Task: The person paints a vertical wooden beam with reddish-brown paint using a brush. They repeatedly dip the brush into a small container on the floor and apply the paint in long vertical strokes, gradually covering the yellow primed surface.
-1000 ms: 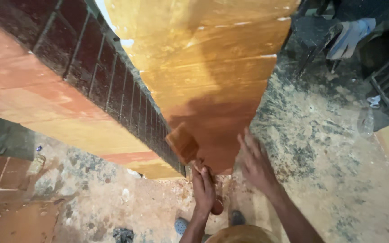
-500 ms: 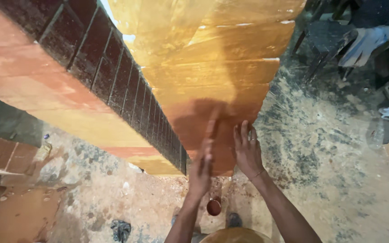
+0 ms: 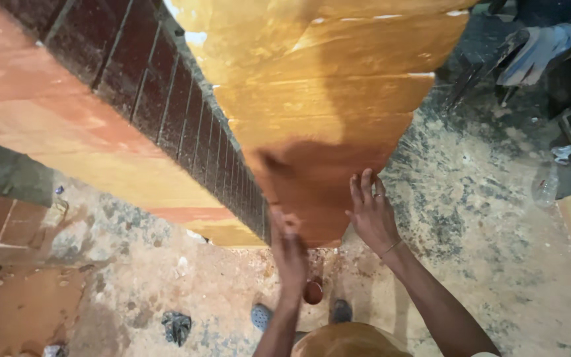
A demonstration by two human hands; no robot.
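Hands: left hand [image 3: 289, 248] and right hand [image 3: 371, 215] flat against wooden panel [image 3: 325, 112]

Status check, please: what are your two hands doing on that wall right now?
Left hand blurred, at lower corner of the plastered wall face. Right hand flat, fingers spread, on darker patch. Small round pot on floor by feet.

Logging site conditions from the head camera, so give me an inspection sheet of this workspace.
Surface: orange-brown rendered face, darker reddish patch at its lower end.
Job's things: left hand blurred against the patch, whether it holds anything cannot be told; right hand flat on it, open.
Clutter: small round reddish pot, dark rag on the floor.
Cables: nothing seen.
Surroundings: dark brick edge, speckled dusty floor, gloved hand top right.
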